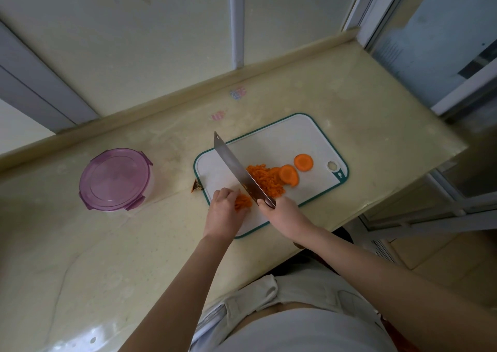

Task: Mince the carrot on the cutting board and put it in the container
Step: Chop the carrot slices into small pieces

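A white cutting board (290, 136) with a teal rim lies on the counter. A heap of minced carrot (265, 179) sits in its middle, with two round carrot slices (303, 162) to the right. My right hand (282, 211) grips the handle of a cleaver (236, 166), whose blade stands on the board left of the heap. My left hand (223, 206) holds down a small bundle of carrot strips (242, 200) beside the blade, fingers curled on it. The round container (115, 179), its purple lid clipped on, stands left of the board.
A carrot end scrap (196, 185) lies at the board's left edge. The beige counter (80, 257) ends just right of the board, with a window frame beyond. Wall panels rise behind the counter. Two small stickers (238, 93) mark the counter behind the board.
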Motion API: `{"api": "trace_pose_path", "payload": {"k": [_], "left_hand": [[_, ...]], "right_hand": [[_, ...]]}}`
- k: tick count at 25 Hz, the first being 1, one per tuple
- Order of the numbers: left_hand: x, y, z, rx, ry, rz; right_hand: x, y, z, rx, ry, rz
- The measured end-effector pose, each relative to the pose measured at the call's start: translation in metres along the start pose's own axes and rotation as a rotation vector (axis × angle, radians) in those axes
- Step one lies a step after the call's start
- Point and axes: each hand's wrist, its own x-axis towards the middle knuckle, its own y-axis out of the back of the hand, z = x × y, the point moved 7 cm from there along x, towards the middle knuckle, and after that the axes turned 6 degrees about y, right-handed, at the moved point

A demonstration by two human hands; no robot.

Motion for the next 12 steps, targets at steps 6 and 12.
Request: {"api": "trace_pose_path", "payload": {"k": [6, 12], "left_hand": [[-0.001, -0.003, -0.001, 0.027, 0.023, 0.000], [-0.003, -0.008, 0.000, 0.050, 0.033, 0.017]], "right_hand": [[-0.003, -0.005, 0.000, -0.047, -0.032, -0.045], [-0.002, -0.014, 0.002, -0.075, -0.049, -0.085]]}}
